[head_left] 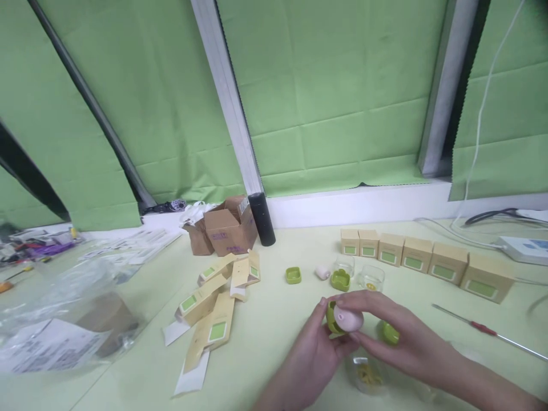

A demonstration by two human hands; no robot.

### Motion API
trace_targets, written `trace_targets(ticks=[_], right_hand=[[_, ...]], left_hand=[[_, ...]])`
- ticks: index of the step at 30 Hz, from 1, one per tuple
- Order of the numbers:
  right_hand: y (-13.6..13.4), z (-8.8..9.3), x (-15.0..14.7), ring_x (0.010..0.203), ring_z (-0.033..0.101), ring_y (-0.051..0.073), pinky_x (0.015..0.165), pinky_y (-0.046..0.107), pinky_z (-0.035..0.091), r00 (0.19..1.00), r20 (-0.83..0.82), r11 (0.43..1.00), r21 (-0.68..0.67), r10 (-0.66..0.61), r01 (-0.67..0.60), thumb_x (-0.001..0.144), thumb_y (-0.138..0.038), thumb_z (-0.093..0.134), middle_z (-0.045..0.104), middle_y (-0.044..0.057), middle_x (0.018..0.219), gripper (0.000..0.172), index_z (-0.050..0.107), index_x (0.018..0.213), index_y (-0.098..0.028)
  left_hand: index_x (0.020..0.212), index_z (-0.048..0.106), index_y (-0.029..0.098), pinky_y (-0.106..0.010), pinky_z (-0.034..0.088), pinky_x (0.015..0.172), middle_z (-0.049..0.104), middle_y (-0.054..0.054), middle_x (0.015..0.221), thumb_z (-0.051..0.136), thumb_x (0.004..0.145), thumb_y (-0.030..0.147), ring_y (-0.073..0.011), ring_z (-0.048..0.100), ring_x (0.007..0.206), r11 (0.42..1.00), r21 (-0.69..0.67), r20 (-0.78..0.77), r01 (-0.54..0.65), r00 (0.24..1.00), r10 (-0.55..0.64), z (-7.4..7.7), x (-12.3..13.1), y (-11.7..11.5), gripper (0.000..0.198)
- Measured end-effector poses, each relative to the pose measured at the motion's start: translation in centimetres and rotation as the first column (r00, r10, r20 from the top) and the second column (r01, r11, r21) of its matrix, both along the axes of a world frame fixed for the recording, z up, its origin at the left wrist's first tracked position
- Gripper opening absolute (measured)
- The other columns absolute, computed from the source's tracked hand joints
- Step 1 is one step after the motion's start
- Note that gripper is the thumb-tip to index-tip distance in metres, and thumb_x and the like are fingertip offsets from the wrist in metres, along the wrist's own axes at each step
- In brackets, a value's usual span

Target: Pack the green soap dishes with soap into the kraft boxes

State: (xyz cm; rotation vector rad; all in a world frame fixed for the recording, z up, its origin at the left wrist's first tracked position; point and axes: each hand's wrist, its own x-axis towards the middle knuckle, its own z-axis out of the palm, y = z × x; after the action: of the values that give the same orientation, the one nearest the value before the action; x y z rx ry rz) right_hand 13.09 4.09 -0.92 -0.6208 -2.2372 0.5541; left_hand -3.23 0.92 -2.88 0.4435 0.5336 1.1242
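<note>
Near the lower right of the table, my left hand [319, 348] is closed round a small green cup [331, 317]. My right hand [396, 331] pinches a pale pink rounded piece [349, 319] against the cup's open side. Behind my hands lie a square green cup [293, 275], another pink piece [322, 272], a flower-shaped green cup [340, 279] and clear round containers [371, 278]. Partly under my right hand is another green piece [389, 333]. A clear container with yellow bits [367, 375] stands below my hands.
Small cardboard boxes [417, 254] stand in a row at the right, behind a red-handled screwdriver [483, 327]. Flattened boxes [218, 325] lie left of my hands. Farther back are an open carton [231, 228] and a black cylinder [262, 220]. Plastic bags [64, 308] cover the left side.
</note>
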Motion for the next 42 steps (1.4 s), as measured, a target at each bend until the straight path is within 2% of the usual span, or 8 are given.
trace_targets(ticks=[3, 6, 11, 16, 21, 31, 36, 42], right_hand=[[0.2, -0.9, -0.1, 0.108, 0.058, 0.024, 0.088, 0.039, 0.051, 0.999, 0.028, 0.987, 0.160, -0.035, 0.030, 0.083, -0.016, 0.054, 0.063, 0.005, 0.118, 0.044, 0.050, 0.124, -0.031], [-0.2, -1.2, -0.2, 0.109, 0.058, 0.024, 0.087, 0.038, 0.051, 0.996, 0.070, 0.977, 0.212, -0.046, 0.030, 0.082, -0.013, 0.052, 0.062, 0.006, 0.121, 0.049, 0.048, 0.127, -0.031], [-1.5, -0.8, -0.5, 0.115, 0.052, 0.020, 0.093, 0.034, 0.048, 0.995, 0.099, 0.982, 0.188, -0.029, 0.010, 0.084, -0.012, 0.050, 0.059, 0.006, 0.124, 0.051, 0.039, 0.131, -0.026], [-1.9, -0.1, -0.6, 0.114, 0.053, 0.020, 0.092, 0.034, 0.048, 0.998, 0.035, 0.984, 0.175, -0.051, 0.044, 0.084, -0.014, 0.053, 0.059, 0.007, 0.121, 0.047, 0.039, 0.127, -0.027], [-1.9, -0.4, -0.6, 0.118, 0.049, 0.020, 0.095, 0.034, 0.047, 0.996, 0.090, 0.983, 0.181, -0.009, -0.007, 0.085, -0.010, 0.050, 0.056, 0.006, 0.126, 0.050, 0.038, 0.129, -0.029], [-2.1, -0.9, -0.7, 0.117, 0.050, 0.022, 0.095, 0.037, 0.046, 0.998, 0.056, 0.998, 0.047, -0.032, 0.029, 0.084, -0.012, 0.051, 0.056, 0.006, 0.124, 0.049, 0.038, 0.128, -0.029], [-2.0, -1.1, -0.6, 0.109, 0.055, 0.019, 0.090, 0.033, 0.049, 0.999, 0.039, 0.999, 0.027, -0.034, 0.033, 0.084, -0.022, 0.060, 0.060, 0.002, 0.116, 0.043, 0.042, 0.122, -0.031], [-2.5, 0.7, -0.7, 0.097, 0.059, 0.018, 0.082, 0.031, 0.050, 0.994, 0.104, 0.995, 0.085, 0.034, -0.043, 0.084, -0.019, 0.059, 0.065, 0.004, 0.105, 0.030, 0.049, 0.112, -0.025]], left_hand=[[0.095, 0.060, 0.013, -0.024, 0.041, 0.060, 0.058, -0.003, 0.075, 0.047, 0.087, 0.037, -0.0122, 0.053, 0.064, 0.999, 0.030, -0.001, 0.022, 1.000, -0.022, -0.5, 0.1, 0.0, 0.029], [0.098, 0.061, 0.013, -0.024, 0.040, 0.063, 0.059, -0.004, 0.081, 0.044, 0.088, 0.035, -0.0137, 0.053, 0.071, 0.996, 0.078, -0.002, 0.030, 1.000, -0.030, -0.5, 0.3, -0.2, 0.029], [0.105, 0.060, 0.014, -0.025, 0.037, 0.082, 0.060, -0.006, 0.095, 0.038, 0.092, 0.037, -0.0141, 0.051, 0.089, 0.990, 0.141, -0.037, 0.024, 0.999, -0.019, 0.3, 0.5, -1.0, 0.035], [0.097, 0.063, 0.013, -0.025, 0.038, 0.073, 0.059, -0.003, 0.081, 0.037, 0.091, 0.042, -0.0116, 0.050, 0.072, 0.993, 0.120, 0.029, 0.011, 0.999, -0.014, 0.4, 0.4, -0.8, 0.039], [0.094, 0.061, 0.013, -0.025, 0.037, 0.076, 0.058, -0.004, 0.087, 0.040, 0.090, 0.033, -0.0138, 0.050, 0.081, 0.994, 0.103, 0.071, 0.028, 0.997, -0.036, 0.5, 0.3, -0.8, 0.029], [0.084, 0.058, 0.012, -0.025, 0.034, 0.073, 0.054, -0.004, 0.080, 0.048, 0.074, 0.020, -0.0140, 0.047, 0.076, 0.992, 0.096, 0.121, 0.086, 0.988, -0.097, 0.4, 0.2, -1.2, 0.016], [0.079, 0.058, 0.011, -0.023, 0.033, 0.068, 0.053, -0.003, 0.075, 0.049, 0.068, 0.018, -0.0124, 0.047, 0.072, 0.992, 0.072, 0.176, 0.106, 0.977, -0.117, -0.1, 0.5, -1.1, 0.016], [0.075, 0.059, 0.011, -0.027, 0.035, 0.067, 0.056, -0.004, 0.070, 0.045, 0.062, 0.017, -0.0145, 0.051, 0.067, 0.992, 0.016, 0.157, 0.127, 0.979, -0.128, -0.1, 0.5, -1.2, 0.020]])
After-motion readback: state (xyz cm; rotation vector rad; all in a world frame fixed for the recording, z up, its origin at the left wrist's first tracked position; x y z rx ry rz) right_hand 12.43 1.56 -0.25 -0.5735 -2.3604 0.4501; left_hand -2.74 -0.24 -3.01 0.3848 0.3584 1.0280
